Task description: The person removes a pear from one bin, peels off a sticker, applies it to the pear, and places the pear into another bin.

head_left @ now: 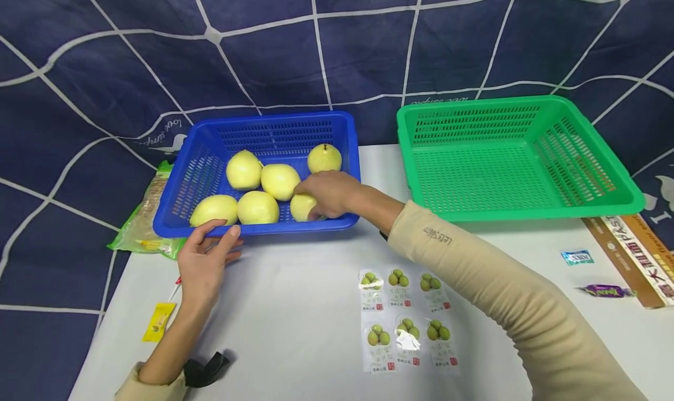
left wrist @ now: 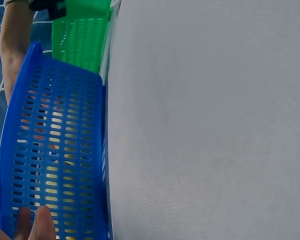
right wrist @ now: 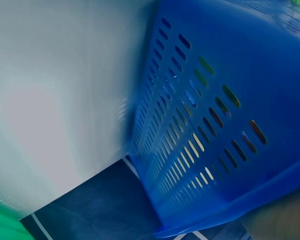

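A blue plastic basket (head_left: 263, 230) with slotted walls stands at the back left of the table, holding several yellow pears (head_left: 258, 208). My right hand (head_left: 329, 191) reaches over its right side and grips a pear (head_left: 301, 206) in the front right corner, covering part of it. Behind that hand sits another pear (head_left: 325, 158) with its stem up. My left hand (head_left: 202, 260) holds the basket's front rim near the left corner; in the left wrist view its fingers (left wrist: 44, 225) lie against the slotted outer wall. The right wrist view shows the basket wall (right wrist: 205, 125) up close.
A green basket (head_left: 474, 178) with bare mesh stands to the right. Labels with pear pictures (head_left: 408, 322) lie at the front middle. A green-edged bag (head_left: 150, 213), yellow packet (head_left: 158, 322) and black strap-like object (head_left: 206, 370) lie left; a purple wrapper (head_left: 607, 291) and brown package (head_left: 632, 260) right.
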Action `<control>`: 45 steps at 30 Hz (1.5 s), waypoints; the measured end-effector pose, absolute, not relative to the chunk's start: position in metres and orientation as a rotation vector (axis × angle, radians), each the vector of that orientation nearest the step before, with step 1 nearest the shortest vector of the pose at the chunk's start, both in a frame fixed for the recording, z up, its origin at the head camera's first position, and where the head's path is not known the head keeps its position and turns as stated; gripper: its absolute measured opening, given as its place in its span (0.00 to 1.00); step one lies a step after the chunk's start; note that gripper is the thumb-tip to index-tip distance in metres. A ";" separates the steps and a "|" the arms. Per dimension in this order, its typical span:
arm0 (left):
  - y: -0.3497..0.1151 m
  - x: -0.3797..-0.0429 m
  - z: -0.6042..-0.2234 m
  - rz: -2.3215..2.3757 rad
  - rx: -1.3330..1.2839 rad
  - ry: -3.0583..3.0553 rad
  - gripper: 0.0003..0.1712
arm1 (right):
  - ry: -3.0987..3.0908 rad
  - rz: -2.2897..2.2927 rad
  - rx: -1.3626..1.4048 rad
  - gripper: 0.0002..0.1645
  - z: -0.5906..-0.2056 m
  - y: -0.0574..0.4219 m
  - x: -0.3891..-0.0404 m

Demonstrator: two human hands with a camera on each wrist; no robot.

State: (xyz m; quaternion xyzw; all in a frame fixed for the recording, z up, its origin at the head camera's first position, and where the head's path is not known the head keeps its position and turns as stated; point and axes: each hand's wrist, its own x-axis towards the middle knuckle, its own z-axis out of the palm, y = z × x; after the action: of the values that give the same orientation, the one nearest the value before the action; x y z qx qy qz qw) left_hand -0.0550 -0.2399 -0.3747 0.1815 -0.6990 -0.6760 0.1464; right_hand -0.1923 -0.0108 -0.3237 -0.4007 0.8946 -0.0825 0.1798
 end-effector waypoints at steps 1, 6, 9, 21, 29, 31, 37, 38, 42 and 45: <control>-0.240 -0.055 -0.375 -1.941 0.521 -2.012 0.21 | 2.533 -0.237 -1.137 0.32 -0.324 -0.010 -0.192; -0.240 -0.057 -0.376 -1.896 0.507 -2.034 0.19 | 2.575 -0.291 -1.157 0.34 -0.325 -0.008 -0.190; -0.240 -0.058 -0.376 -1.879 0.503 -2.039 0.19 | 2.616 -0.402 -1.172 0.38 -0.326 -0.005 -0.189; -0.239 -0.058 -0.377 -1.891 0.475 -2.013 0.18 | 2.754 -0.877 -1.231 0.36 -0.303 0.023 -0.167; -0.239 -0.058 -0.379 -1.838 0.457 -1.994 0.14 | 2.810 -1.265 -1.221 0.36 -0.299 0.055 -0.141; -0.239 -0.058 -0.380 -1.834 0.458 -2.000 0.14 | 2.806 -1.365 -1.220 0.37 -0.300 0.066 -0.133; -0.239 -0.058 -0.381 -1.815 0.464 -2.010 0.14 | 2.766 -1.465 -1.184 0.38 -0.307 0.098 -0.106; -0.239 -0.058 -0.381 -1.807 0.463 -2.011 0.14 | 2.765 -1.460 -1.173 0.38 -0.309 0.103 -0.101; -0.239 -0.058 -0.381 -1.794 0.456 -2.012 0.14 | 2.792 -1.394 -1.132 0.39 -0.321 0.122 -0.081; -0.239 -0.058 -0.381 -1.795 0.453 -2.014 0.14 | 2.814 -1.344 -1.140 0.40 -0.334 0.134 -0.070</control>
State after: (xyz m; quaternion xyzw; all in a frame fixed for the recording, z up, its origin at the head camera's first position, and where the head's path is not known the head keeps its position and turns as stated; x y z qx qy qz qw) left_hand -0.0584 -0.2389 -0.3811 0.1621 -0.7210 -0.6427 0.2018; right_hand -0.0698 0.1344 -0.3338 -0.3419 0.8442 -0.4031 -0.0893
